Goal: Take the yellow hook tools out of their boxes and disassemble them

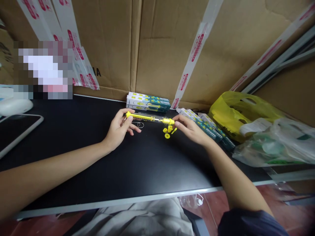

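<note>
A tubular spring scale (145,117) with a clear barrel and yellow ends is held almost level above the black table. My left hand (118,127) grips its left end between thumb and fingers, by the yellow cap. At the other end, the fingertips of my right hand (188,127) pinch around the yellow end piece. Just below that end lie several small yellow parts, among them a ring (167,135). A thin metal wire hook (140,125) shows near my left fingertips.
Stacked printed boxes (147,102) stand behind my hands, against a large cardboard box (159,49). More long boxes (209,127) lie to the right, beside a yellow bag (221,108) and a clear plastic bag (275,144). A white-edged tablet-like object (18,131) lies at left.
</note>
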A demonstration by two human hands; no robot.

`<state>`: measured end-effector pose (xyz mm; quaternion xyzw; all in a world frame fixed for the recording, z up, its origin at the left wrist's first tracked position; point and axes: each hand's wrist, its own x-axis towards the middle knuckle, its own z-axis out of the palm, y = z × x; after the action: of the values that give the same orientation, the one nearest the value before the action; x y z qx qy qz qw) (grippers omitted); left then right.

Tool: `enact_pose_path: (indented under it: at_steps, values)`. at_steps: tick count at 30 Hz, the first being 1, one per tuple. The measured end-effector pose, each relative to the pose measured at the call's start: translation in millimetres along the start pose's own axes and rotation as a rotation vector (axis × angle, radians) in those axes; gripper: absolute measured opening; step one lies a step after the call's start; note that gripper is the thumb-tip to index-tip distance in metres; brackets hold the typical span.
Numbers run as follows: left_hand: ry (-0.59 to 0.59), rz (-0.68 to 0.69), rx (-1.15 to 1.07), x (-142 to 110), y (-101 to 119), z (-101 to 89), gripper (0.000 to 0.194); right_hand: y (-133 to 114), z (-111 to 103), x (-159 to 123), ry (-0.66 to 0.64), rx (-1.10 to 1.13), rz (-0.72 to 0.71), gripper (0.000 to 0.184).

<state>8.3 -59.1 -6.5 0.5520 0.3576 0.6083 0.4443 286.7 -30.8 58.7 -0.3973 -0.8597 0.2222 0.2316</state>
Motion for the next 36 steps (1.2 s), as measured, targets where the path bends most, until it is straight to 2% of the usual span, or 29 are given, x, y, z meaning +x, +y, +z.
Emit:
enact_pose_path:
  at_steps: [3,6,10,13,17,23,25,27,29,32,36]
  values:
    - [-0.015,-0.001,-0.006,0,2,0.1,0.03,-10,6,-4,-0.058,0.039,0.007,0.031]
    - [-0.025,-0.002,-0.001,-1,3,-0.6,0.031,-11,9,-5,-0.042,0.094,-0.005,0.031]
    - [-0.001,0.055,0.059,-4,2,-2.1,0.028,-13,12,-6,0.055,0.203,-0.017,0.034]
    - [0.011,0.14,0.197,-7,3,-1.6,0.021,-16,14,-6,0.163,0.261,0.026,0.04]
    - [-0.076,0.303,0.473,-13,8,1.0,0.014,-22,19,-6,0.249,0.405,0.086,0.042]
    - [-0.317,0.477,0.568,-17,13,-1.2,0.02,-30,33,-7,0.188,0.638,0.195,0.04]
    - [-0.286,0.543,0.643,-17,11,-2.6,0.023,-30,36,-7,0.18,0.674,0.211,0.04]
    - [-0.217,0.635,0.791,-16,10,-2.9,0.026,-27,38,-6,0.181,0.692,0.23,0.039]
    - [-0.196,0.736,0.938,-17,10,-2.0,0.031,-25,40,-6,0.186,0.69,0.243,0.04]
    - [-0.252,0.854,1.089,-21,13,1.2,0.036,-23,46,-7,0.166,0.681,0.251,0.041]
    - [-0.32,0.921,1.24,-28,19,6.2,0.041,-28,59,-10,0.106,0.67,0.269,0.041]
